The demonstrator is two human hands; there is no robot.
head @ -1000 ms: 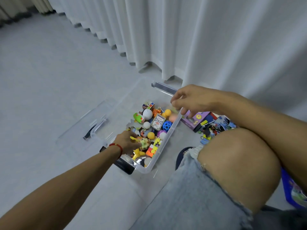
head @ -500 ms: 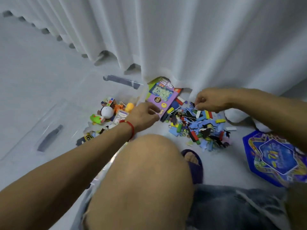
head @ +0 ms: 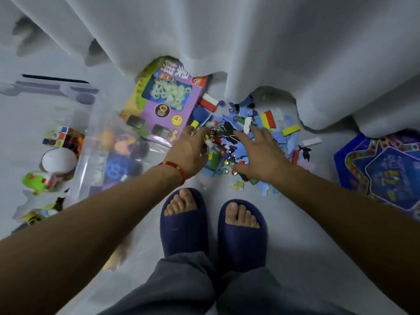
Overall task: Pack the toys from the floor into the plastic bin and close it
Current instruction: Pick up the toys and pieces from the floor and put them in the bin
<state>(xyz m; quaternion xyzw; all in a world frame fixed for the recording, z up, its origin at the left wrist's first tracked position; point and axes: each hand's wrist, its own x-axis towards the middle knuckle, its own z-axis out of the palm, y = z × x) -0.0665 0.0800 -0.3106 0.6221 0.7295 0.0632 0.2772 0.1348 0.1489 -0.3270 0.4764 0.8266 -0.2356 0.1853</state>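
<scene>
On the floor by the curtain hem, loose toy pieces point(head: 229, 142) lie directly under both hands: left hand point(head: 189, 151) and right hand point(head: 261, 153), fingers spread, gripping nothing. Plastic bin point(head: 91, 142) sits left, nearer the left hand.

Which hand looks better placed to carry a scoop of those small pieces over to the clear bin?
Probably the left hand: it lies on the pile's bin side, nearest the bin.
</scene>
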